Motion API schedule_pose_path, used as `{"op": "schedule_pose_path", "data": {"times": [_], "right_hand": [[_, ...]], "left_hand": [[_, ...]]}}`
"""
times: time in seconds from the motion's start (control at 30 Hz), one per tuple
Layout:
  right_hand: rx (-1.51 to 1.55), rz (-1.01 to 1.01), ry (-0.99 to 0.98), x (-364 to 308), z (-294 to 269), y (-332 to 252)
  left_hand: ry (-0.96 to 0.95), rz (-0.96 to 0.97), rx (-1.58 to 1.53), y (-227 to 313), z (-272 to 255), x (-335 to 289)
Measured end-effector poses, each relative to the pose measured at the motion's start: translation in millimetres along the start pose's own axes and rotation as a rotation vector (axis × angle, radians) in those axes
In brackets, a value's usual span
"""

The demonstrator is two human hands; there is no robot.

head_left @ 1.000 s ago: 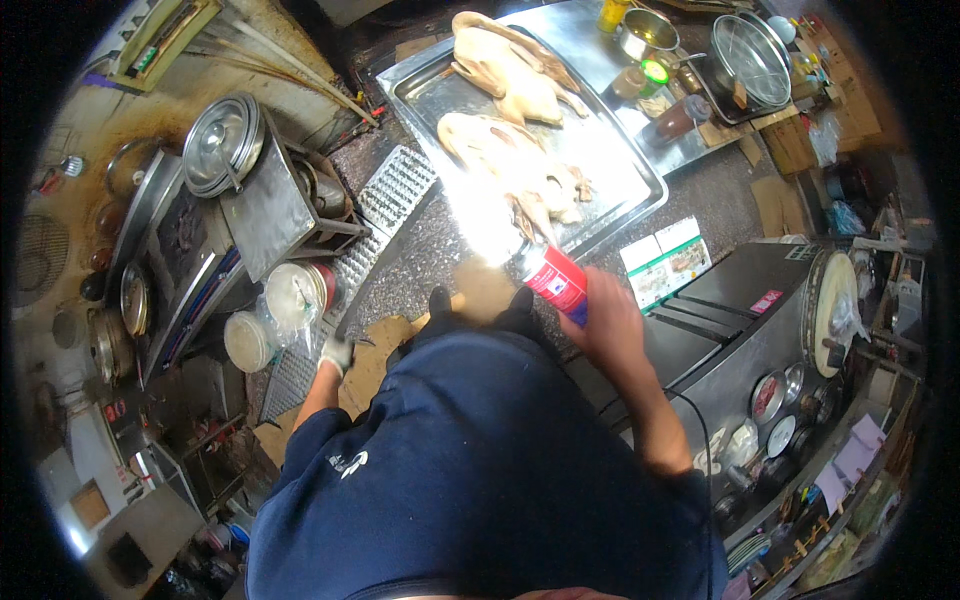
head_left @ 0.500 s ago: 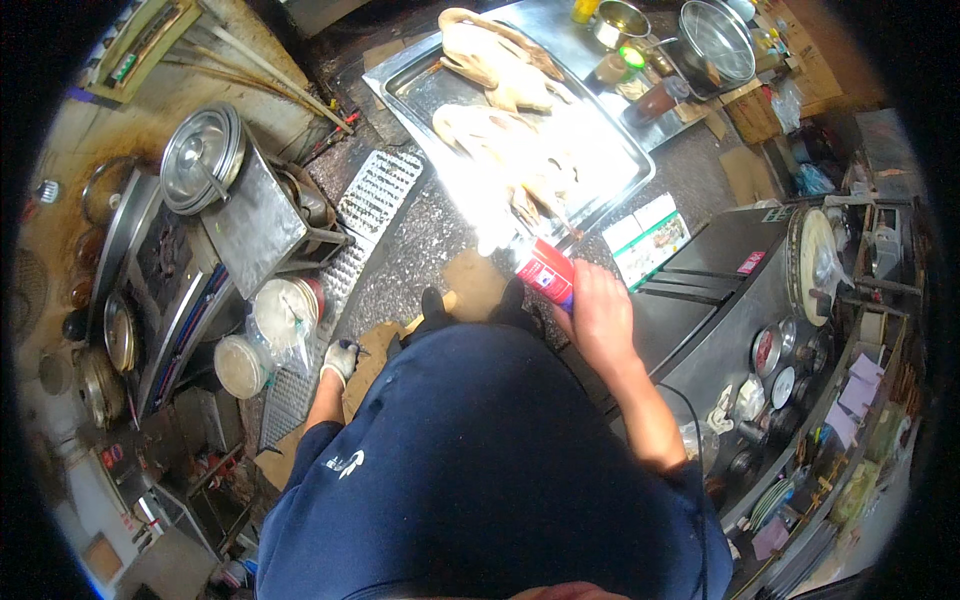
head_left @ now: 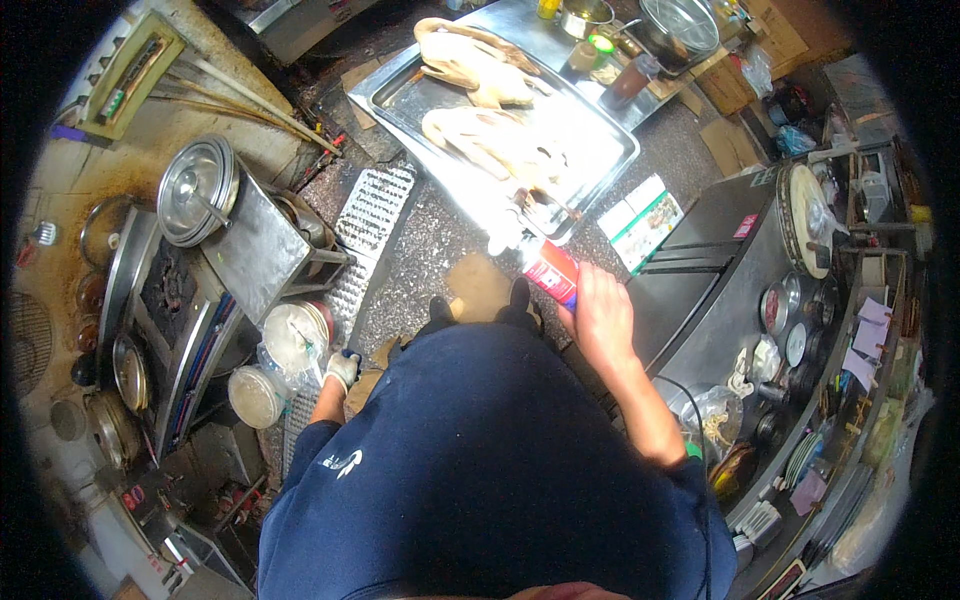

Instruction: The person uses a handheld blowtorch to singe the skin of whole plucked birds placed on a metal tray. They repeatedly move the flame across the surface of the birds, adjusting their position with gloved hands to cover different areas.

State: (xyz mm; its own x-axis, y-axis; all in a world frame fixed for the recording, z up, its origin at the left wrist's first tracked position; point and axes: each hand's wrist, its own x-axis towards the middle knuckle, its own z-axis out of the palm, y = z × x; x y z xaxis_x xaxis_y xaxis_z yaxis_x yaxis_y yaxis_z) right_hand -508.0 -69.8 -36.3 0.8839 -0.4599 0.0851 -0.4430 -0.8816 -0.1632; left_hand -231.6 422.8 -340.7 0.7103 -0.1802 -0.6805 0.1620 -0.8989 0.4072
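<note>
My bare right hand [head_left: 603, 315] is wrapped around a red and blue canister [head_left: 550, 272]. A pale head at the canister's far end [head_left: 506, 238] points toward the tray, partly lost in glare. Two plucked whole poultry carcasses, the far one [head_left: 478, 65] and the near one [head_left: 490, 145], lie side by side on a metal tray [head_left: 612, 182], their long necks bent back. The canister's head is close to the tray's near edge. Low on the left, my left hand [head_left: 343, 370] in a whitish glove is closed, with something small and dark at its fingers.
Sauce bottles [head_left: 630, 82] and pots stand on the metal table's far right. A steel counter [head_left: 690, 300] with a round board [head_left: 808, 220] runs along my right. On the left are a metal stand [head_left: 262, 235], lidded buckets [head_left: 257, 397] and a stove [head_left: 170, 300].
The view has shifted slightly, so the tray and poultry sit a little farther left and up. My left hand has turned a little. My right hand still grips the canister.
</note>
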Motion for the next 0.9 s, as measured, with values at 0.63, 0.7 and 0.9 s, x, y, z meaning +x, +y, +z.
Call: {"op": "schedule_pose_path", "data": {"times": [0.63, 0.7, 0.9], "right_hand": [[-0.037, 0.015, 0.104, -6, 31, -17], [-0.055, 0.017, 0.111, -15, 33, -17], [-0.052, 0.081, 0.091, -38, 36, -21]], "left_hand": [[-0.111, -0.082, -0.257, 21, -7, 6], [-0.052, 0.065, -0.003, 22, -13, 0], [-0.042, 0.115, 0.219, -2, -23, -8]]}}
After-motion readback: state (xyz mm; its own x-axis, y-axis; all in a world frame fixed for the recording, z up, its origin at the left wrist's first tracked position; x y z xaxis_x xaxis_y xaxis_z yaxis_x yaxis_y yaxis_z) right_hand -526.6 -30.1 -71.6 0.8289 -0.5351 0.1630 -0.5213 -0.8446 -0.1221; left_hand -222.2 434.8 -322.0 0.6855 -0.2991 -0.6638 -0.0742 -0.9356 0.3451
